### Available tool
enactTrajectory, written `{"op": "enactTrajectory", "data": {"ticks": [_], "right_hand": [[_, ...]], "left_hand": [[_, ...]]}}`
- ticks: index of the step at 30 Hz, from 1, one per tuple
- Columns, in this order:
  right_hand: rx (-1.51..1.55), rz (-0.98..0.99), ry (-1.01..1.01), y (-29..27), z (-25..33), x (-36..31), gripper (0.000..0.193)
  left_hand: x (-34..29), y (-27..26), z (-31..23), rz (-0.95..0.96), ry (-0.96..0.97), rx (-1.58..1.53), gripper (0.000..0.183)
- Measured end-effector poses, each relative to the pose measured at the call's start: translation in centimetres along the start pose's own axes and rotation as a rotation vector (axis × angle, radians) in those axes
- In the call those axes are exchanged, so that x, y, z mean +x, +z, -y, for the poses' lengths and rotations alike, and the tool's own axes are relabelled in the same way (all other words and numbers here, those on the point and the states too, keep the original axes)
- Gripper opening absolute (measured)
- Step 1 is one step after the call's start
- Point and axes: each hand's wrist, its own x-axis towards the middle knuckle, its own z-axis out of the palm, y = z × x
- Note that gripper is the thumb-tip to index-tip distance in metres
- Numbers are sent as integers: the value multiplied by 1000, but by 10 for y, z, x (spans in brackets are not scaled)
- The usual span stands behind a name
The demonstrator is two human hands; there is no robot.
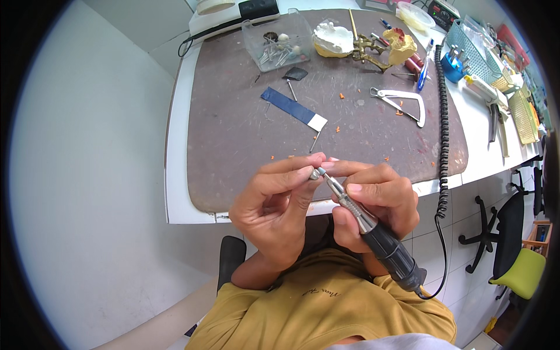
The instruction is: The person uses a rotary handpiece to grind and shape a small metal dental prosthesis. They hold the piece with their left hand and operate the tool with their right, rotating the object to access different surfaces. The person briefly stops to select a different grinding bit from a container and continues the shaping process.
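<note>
We note the left grip [271, 204] pinched nearly closed, fingertips and thumb on a small silvery metal piece [314, 175], held above the near edge of the table [178, 186]. Right grip [382, 201] is wrapped around a black-and-silver rotary handpiece [351, 204], its tip right at the piece; contact we cannot confirm. Beyond, on the brown mat [227, 134], we record a blue strip with a white end [289, 107] and, farther right, a metal caliper [405, 95].

On my feed the bin [254, 49] sits far left on the mat [233, 134], a dental cast [334, 39] to its right. The caliper [402, 94] lies right of the strip [289, 106]; nearer, the right hand [382, 201] holds the rotary tool [388, 251].
</note>
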Motion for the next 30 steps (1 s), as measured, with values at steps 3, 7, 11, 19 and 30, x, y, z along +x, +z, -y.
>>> {"op": "enactTrajectory", "data": {"ticks": [3,7,11,19,30], "right_hand": [[61,-59,40,2,1,0,27],[91,9,47,-4,-1,-2,29],[72,22,56,-4,0,-2,30],[59,26,16,-2,0,0,30],[57,24,35,-3,1,-1,28]], "left_hand": [[0,-1,2,12,22,14,17],[2,-2,1,39,11,10,19],[1,-3,-1,46,-5,-12,21],[1,-4,0,51,12,-8,22],[1,0,-1,24,21,99,13]]}}
